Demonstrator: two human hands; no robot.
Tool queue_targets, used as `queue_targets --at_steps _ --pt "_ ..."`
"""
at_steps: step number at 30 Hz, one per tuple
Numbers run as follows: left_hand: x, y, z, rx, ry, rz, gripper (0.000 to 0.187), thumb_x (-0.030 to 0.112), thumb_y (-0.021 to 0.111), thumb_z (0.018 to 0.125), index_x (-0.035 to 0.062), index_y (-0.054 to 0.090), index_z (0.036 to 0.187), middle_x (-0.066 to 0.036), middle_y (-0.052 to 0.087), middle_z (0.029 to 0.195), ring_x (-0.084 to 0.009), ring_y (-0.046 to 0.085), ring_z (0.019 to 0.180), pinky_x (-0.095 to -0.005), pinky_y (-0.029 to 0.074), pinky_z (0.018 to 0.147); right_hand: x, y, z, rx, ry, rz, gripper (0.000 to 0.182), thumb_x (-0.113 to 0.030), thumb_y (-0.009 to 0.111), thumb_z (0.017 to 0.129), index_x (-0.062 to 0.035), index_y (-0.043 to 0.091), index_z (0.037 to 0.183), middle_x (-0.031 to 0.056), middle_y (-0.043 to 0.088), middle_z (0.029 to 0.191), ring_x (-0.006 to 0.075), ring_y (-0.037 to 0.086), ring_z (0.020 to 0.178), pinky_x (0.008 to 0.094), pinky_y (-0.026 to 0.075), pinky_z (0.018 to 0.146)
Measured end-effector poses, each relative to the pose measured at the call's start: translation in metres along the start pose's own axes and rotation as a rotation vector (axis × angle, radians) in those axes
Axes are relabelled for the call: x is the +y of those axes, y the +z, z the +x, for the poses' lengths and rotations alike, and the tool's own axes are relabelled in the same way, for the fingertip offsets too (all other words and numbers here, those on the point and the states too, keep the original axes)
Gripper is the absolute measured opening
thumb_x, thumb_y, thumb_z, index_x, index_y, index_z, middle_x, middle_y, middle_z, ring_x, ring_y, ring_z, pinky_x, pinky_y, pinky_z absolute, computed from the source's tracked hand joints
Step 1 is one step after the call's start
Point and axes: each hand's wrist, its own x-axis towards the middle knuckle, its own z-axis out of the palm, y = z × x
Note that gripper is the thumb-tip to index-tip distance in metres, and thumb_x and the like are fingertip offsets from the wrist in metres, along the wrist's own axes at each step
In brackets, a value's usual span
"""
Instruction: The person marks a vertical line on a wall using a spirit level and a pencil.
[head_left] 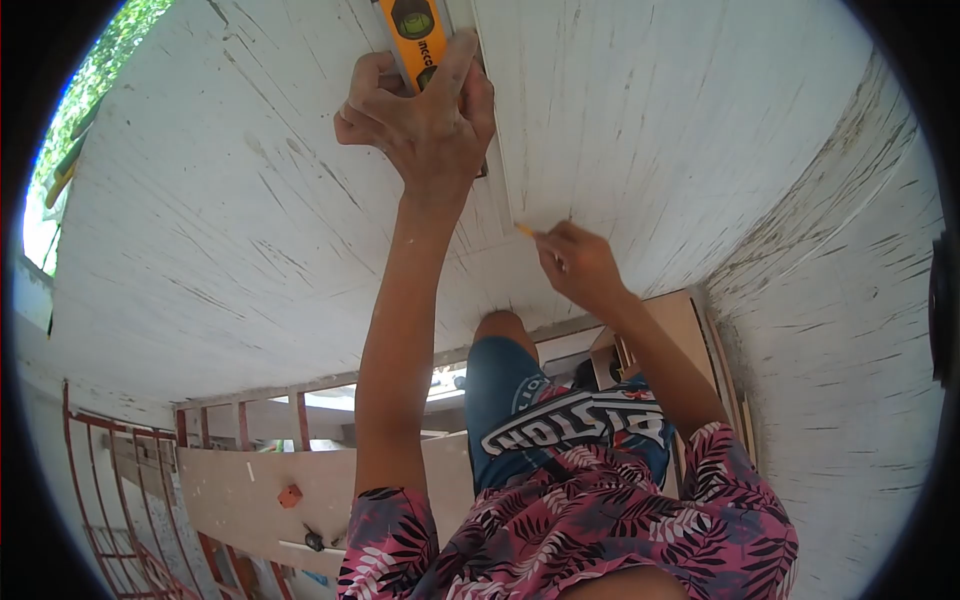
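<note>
My left hand (430, 120) is closed around an orange spirit level (415, 38) and presses it flat against the white, streaked wall (290, 190). The level runs up out of the top of the view, and its lower end shows just below my palm. Alongside its right edge, a narrow pale strip (503, 190) lies on the wall. Lower and to the right, my right hand (580, 265) pinches a short yellow pencil (525, 230). The pencil's tip points at the wall by the strip's lower end.
At lower left is a red metal railing (110, 490) beside a plywood panel (240, 500). A small orange block (289, 496) and a dark tool (314, 540) rest on that panel. Wooden boards (690, 330) stand below my right arm. Greenery shows through an opening at upper left.
</note>
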Motion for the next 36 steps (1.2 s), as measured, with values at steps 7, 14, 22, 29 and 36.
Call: queue_targets --at_steps 7,14,22,29,36 --pt "0.000 0.000 -0.005 0.017 -0.012 -0.012 0.028 0.024 0.077 0.076 0.0312 0.074 0.103 -0.011 0.034 0.108 -0.0276 0.033 0.108 -0.0453 0.019 0.083 -0.015 -0.028 0.021 0.210 0.068 0.093 0.020 0.004 0.066 0.083 -0.0014 0.069 0.102 0.0122 0.068 0.081 0.0245 0.066 0.063 0.0335 0.053 0.057" --pt "0.003 -0.003 -0.001 -0.037 -0.101 0.016 0.026 0.026 0.076 0.074 0.0306 0.076 0.100 -0.010 0.038 0.111 -0.0279 0.036 0.114 -0.0475 0.023 0.085 -0.064 -0.095 0.142 0.475 -0.164 0.132 0.019 0.006 0.070 0.081 -0.0011 0.068 0.099 0.0130 0.069 0.082 0.0205 0.068 0.064 0.0290 0.055 0.059" --pt "0.004 -0.003 0.001 -0.032 -0.093 0.022 0.029 0.022 0.073 0.077 0.0338 0.073 0.103 -0.008 0.036 0.110 -0.0238 0.036 0.110 -0.0440 0.022 0.084 -0.095 -0.118 0.238 0.636 -0.392 0.057 0.013 0.002 0.072 0.082 -0.0010 0.070 0.095 0.0111 0.071 0.083 0.0207 0.070 0.067 0.0286 0.056 0.060" --pt "0.007 -0.008 0.002 -0.079 -0.091 -0.026 0.025 0.020 0.075 0.083 0.0222 0.075 0.108 -0.010 0.034 0.111 -0.0252 0.031 0.107 -0.0436 0.019 0.088 -0.089 -0.103 0.236 0.583 -0.337 0.000 0.007 -0.004 0.072 0.083 -0.0026 0.072 0.091 0.0087 0.071 0.080 0.0192 0.067 0.062 0.0279 0.053 0.056" --pt "0.004 -0.003 0.002 -0.056 -0.060 -0.014 0.025 0.022 0.075 0.082 0.0258 0.074 0.106 -0.011 0.033 0.110 -0.0267 0.029 0.110 -0.0439 0.019 0.087 -0.072 -0.086 0.203 0.527 -0.316 0.002 0.009 -0.004 0.073 0.081 -0.0039 0.074 0.090 0.0076 0.069 0.077 0.0195 0.066 0.060 0.0286 0.052 0.055"
